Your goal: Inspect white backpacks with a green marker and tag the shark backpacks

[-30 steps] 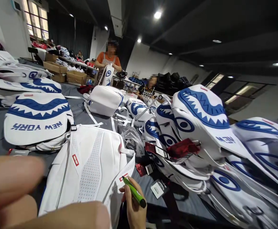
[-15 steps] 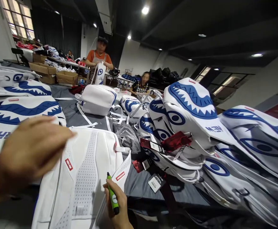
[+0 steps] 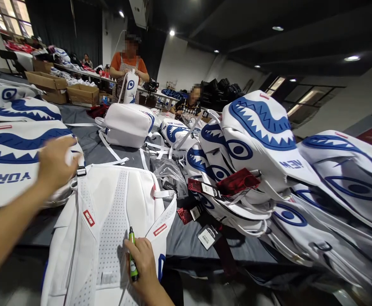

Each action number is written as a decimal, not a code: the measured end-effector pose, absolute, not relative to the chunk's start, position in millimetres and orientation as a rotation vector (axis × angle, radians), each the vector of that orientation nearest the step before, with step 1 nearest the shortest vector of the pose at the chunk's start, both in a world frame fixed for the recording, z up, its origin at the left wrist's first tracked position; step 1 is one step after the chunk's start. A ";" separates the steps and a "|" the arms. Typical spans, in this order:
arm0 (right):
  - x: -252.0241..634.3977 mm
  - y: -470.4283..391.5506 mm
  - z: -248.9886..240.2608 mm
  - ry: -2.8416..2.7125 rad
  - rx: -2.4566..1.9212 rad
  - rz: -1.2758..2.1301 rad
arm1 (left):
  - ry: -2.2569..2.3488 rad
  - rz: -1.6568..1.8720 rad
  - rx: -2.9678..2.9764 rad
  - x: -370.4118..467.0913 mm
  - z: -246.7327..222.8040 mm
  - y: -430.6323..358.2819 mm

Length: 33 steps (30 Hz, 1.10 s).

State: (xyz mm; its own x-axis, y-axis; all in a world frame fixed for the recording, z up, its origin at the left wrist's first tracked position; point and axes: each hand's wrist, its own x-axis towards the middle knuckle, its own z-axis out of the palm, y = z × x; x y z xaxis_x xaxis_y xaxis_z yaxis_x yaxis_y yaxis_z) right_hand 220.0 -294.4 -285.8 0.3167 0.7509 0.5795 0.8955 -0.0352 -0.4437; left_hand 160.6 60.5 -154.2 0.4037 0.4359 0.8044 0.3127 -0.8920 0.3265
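A white backpack (image 3: pixel 141 199) lies at the table's front edge, its dotted back panel and shoulder straps facing up. Over its lower right part, my right hand (image 3: pixel 144 263) is closed round a green pen-like tool (image 3: pixel 132 255) with a black tip pointing up and away. My left hand (image 3: pixel 56 163) reaches out at the left, over the edge of a white bag (image 3: pixel 10 170) with a blue toothed-mouth print. Its fingers are blurred and partly turned away, so what they hold, if anything, is hidden. A black buckle (image 3: pixel 81 171) shows just right of it.
A high pile of white shark-print bags (image 3: pixel 259 127) fills the right, with red pouches and tags (image 3: pixel 208 236) hanging from it. Clear plastic (image 3: pixel 169 174) lies behind the backpack. A white boxy bag (image 3: pixel 128 127) stands further back. Two people (image 3: pixel 130 63) work across the table.
My left hand has moved away from me, further over the left bag. My right hand has shifted left with the green tool, which is now more upright. The view has shifted slightly.
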 end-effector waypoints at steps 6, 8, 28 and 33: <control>222.9 -296.3 -297.4 -1.475 -1.819 -0.213 | 1.162 1.171 2.513 174.7 -249.0 24.9; 223.3 -295.6 -296.6 -1.478 -1.818 -0.226 | 1.141 1.170 2.495 172.2 -253.6 26.8; 220.3 -290.5 -288.7 -1.770 -1.725 -0.652 | 0.988 1.262 2.781 177.7 -216.2 13.5; 198.4 -290.6 -304.7 -1.901 -1.784 -0.866 | -0.347 0.604 3.153 233.2 -191.0 -56.4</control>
State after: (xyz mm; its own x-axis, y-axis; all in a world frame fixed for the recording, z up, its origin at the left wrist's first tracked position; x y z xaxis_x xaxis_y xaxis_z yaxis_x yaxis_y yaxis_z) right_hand 198.4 -290.6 -304.7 -0.1117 0.7433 0.6596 0.9855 -0.0024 0.1696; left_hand 233.2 -56.4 -191.0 0.9072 -0.2256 0.3551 -0.1932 -0.9732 -0.1248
